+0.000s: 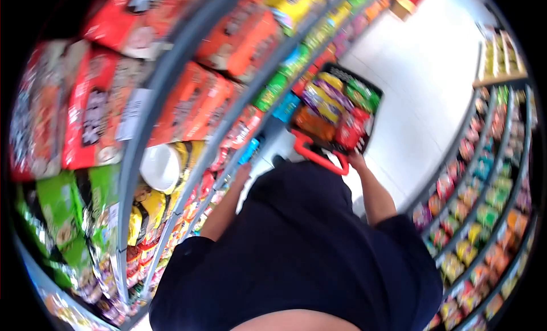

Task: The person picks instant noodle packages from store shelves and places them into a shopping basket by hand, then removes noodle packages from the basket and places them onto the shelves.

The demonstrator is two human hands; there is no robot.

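Observation:
A black shopping basket (376, 111) with a red handle (319, 155) is in front of me, filled with several bright snack packets. Yellow-purple packets (327, 97), a green packet (362, 94), a red packet (352, 128) and an orange-brown packet (315, 123) lie inside. At the basket's near right corner, my right hand (355, 160) is closed on it beside the handle's end; the fingers are partly hidden. My left hand (243, 172) hangs low beside the left shelf, blurred, and its fingers cannot be made out.
Shelves (171, 68) close on my left carry red, orange, green and yellow packets. A white round tub (160, 168) sits among them. Curved shelves (484, 200) with small colourful packs line the right. Pale tiled floor (410, 86) runs between, with a cardboard box (403, 7) far ahead.

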